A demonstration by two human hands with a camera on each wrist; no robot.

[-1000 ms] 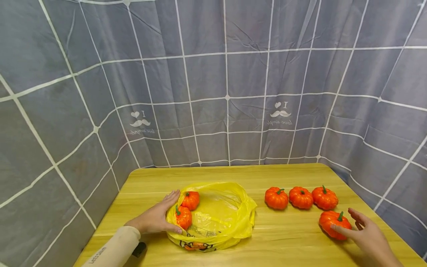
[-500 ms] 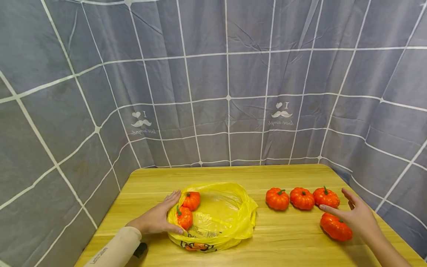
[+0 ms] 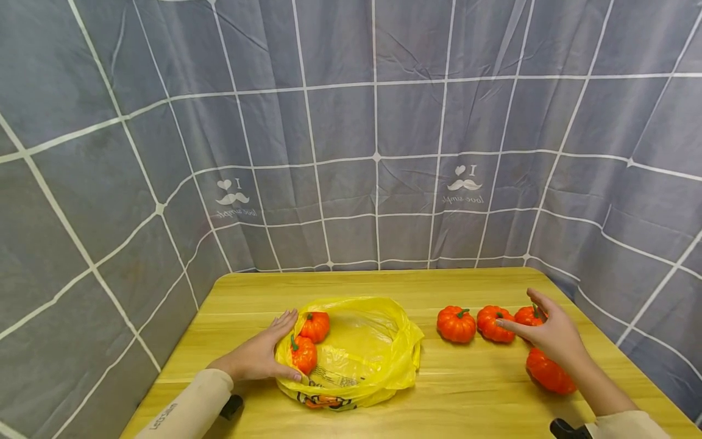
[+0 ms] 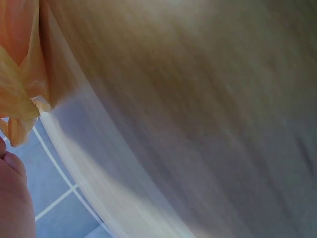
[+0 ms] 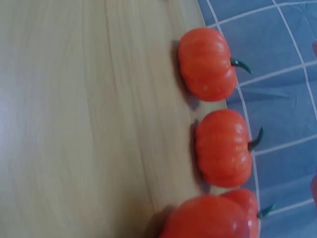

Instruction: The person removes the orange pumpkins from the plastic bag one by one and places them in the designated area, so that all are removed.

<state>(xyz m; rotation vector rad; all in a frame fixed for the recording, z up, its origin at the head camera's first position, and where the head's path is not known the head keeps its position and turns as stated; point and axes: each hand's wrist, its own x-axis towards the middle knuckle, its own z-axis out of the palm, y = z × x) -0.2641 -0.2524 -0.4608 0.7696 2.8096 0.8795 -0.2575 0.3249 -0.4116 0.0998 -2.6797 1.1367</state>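
My left hand (image 3: pixel 263 355) rests against the left side of a yellow plastic bag (image 3: pixel 378 366), fingers spread along its outer side, thumb at the near rim. Inside the bag's left part lie two small orange pumpkins, a far one (image 3: pixel 315 327) and a near one (image 3: pixel 304 356). My right hand (image 3: pixel 553 334) hovers, fingers and thumb apart, over the pumpkins at right, holding nothing. Its thumb overlaps the middle pumpkin (image 3: pixel 488 322) of a row of three; the row's right pumpkin (image 3: pixel 526 316) is partly hidden behind the hand. A nearer pumpkin (image 3: pixel 547 373) sits below the wrist.
The row's left pumpkin (image 3: pixel 456 324) stands on the wooden table (image 3: pixel 439 402) to the right of the bag. A grey curtain (image 3: pixel 340 140) with white grid lines hangs behind the table and along both sides.
My right hand has moved from beside the nearest pumpkin, up and to the left, to the right end of the row. My left hand and the bag have stayed in place.
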